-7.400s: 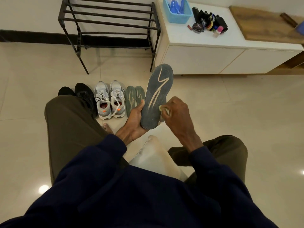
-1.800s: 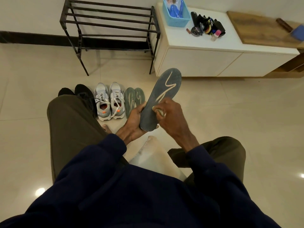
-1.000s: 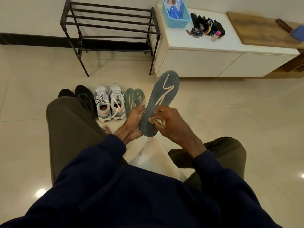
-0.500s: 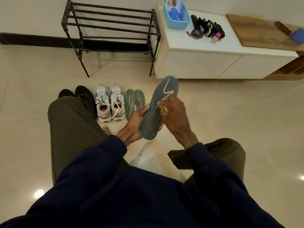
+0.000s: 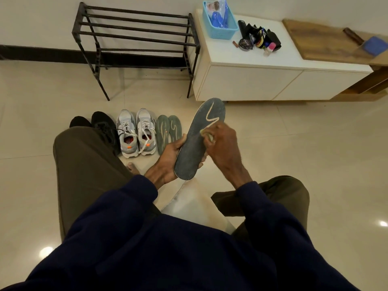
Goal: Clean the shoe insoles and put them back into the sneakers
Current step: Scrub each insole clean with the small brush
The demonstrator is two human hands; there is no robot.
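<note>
My left hand [image 5: 168,159] grips the heel end of a dark grey insole [image 5: 196,143] with a pale zigzag mark, held upright in front of me. My right hand [image 5: 222,147] pinches a small pale cloth [image 5: 206,136] against the middle of the insole's face. On the floor beyond stand a pair of grey sneakers [image 5: 136,133] with orange inner linings. Two greenish insoles [image 5: 169,131] lie side by side just right of them. A pair of black shoes [image 5: 100,128] sits left of the sneakers, partly hidden by my knee.
A black metal shoe rack [image 5: 136,38] stands against the wall. A low white cabinet [image 5: 262,78] to its right carries a blue basket [image 5: 220,24], a polish tin and small bottles. A pale cushion [image 5: 195,202] lies between my knees on the tiled floor.
My right hand with the cloth has slid from near the heel up to the middle of the insole. The left hand keeps its grip; the insole has tilted slightly.
</note>
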